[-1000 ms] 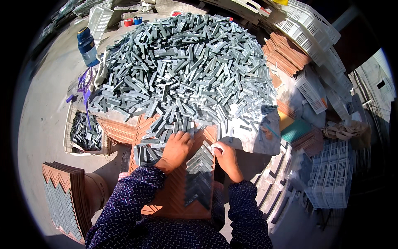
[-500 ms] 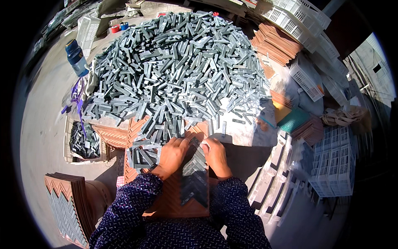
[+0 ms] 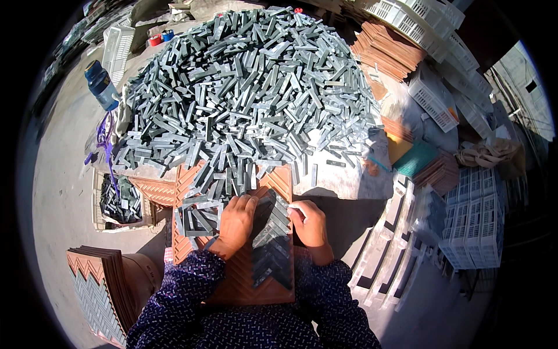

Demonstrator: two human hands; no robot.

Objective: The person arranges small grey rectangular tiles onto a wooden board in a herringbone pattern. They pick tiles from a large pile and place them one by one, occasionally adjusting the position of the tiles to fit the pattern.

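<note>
Two bare hands flank a herringbone panel (image 3: 272, 247) of grey strips, laid on a grooved brown board (image 3: 232, 288). The panel's long axis runs away from the person, its strips slanting to both sides. The right hand (image 3: 310, 225) is nearer: its thumb and half-bent fingers meet at the far right edge, seemingly touching a strip end; whether they grip it, I cannot tell. The left hand (image 3: 235, 224) curls loosely just left of the panel's far end, fingertips turned down; any hold is hidden. Loose strips (image 3: 199, 220) lie beside it on the left, and beyond both hands rises a large pile (image 3: 250, 104) of them. Farther left, a pale crate (image 3: 97, 212) holds more dark strips. At right, the contents of the stacked white crates (image 3: 474, 227) are unclear.
</note>
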